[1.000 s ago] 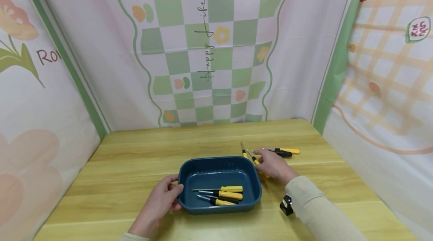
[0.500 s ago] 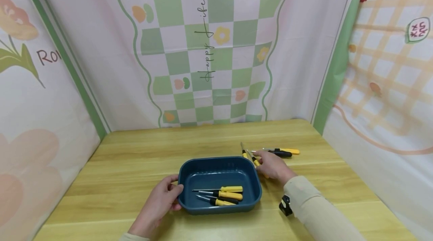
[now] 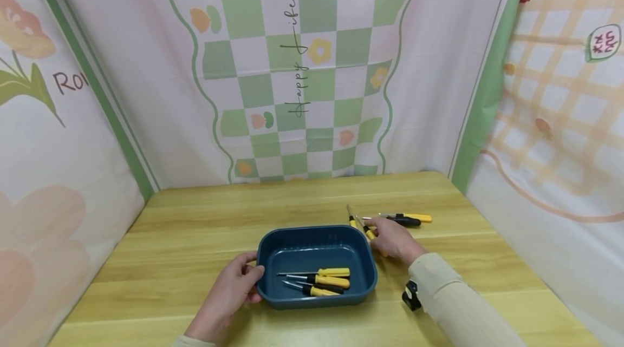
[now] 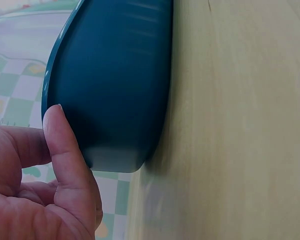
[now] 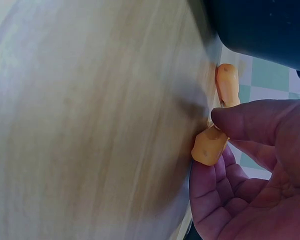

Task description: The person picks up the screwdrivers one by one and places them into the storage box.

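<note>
A cloth (image 3: pixel 302 71) printed with green checks and "Happy Life" is hanging behind the wood-grain tabletop (image 3: pixel 195 222). A flowered cloth (image 3: pixel 58 141) is covering the left side, an orange-plaid cloth (image 3: pixel 556 103) the right.

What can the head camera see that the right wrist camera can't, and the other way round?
Only the head view shows the left hand holding the box, and the screwdrivers lying inside it. Only the right wrist view shows the palm of the right hand, and the orange handle it holds seen end-on. Both show the right hand, box, table and checked cloth.
</note>
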The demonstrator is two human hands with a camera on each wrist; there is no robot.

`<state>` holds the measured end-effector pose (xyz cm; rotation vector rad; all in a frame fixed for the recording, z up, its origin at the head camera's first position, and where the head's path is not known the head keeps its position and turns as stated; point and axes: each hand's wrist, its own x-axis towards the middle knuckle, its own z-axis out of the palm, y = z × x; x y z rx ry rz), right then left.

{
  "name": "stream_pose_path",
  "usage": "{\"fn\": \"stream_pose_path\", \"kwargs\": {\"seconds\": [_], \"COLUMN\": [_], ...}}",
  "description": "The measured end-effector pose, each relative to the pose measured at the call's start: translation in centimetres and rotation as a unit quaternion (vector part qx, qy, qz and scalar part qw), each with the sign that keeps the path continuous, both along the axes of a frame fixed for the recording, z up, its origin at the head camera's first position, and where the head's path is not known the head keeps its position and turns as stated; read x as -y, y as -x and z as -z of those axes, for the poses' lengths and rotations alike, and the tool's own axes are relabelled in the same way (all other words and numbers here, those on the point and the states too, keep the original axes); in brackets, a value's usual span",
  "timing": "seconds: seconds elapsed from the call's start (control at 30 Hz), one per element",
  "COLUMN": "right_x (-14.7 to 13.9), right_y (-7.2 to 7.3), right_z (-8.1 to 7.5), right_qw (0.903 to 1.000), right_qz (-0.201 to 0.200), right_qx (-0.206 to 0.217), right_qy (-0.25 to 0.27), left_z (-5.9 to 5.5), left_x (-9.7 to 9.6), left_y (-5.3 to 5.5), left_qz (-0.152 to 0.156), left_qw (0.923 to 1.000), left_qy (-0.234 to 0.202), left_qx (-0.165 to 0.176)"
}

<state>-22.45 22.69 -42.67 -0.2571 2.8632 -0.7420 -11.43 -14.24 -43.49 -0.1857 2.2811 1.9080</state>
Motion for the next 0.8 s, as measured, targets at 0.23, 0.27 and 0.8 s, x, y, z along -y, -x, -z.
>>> {"fn": "stream_pose_path", "kwargs": {"seconds": [0.23,0.27,0.8], "right_x": [-0.2,-0.2,-1.3], "right_y": [0.0,0.0,-0.2], "right_z": [0.1,0.1,-0.5], "right_qw": [0.9999,0.9999,0.9965], "right_qz": [-0.005,-0.006,-0.013], "right_qx": [0.001,0.003,0.030], "right_qy": [0.009,0.012,0.076], "left_z": [0.0,0.0,0.1], "left_x": [-0.1,-0.1,-0.2], "left_y": [0.0,0.0,0.0], "left_qz": [-0.001,-0.002,-0.004], "left_qw": [1.0000,1.0000,1.0000], "left_qy": [0.001,0.000,-0.005], "left_qx": [-0.001,-0.001,-0.006]}}
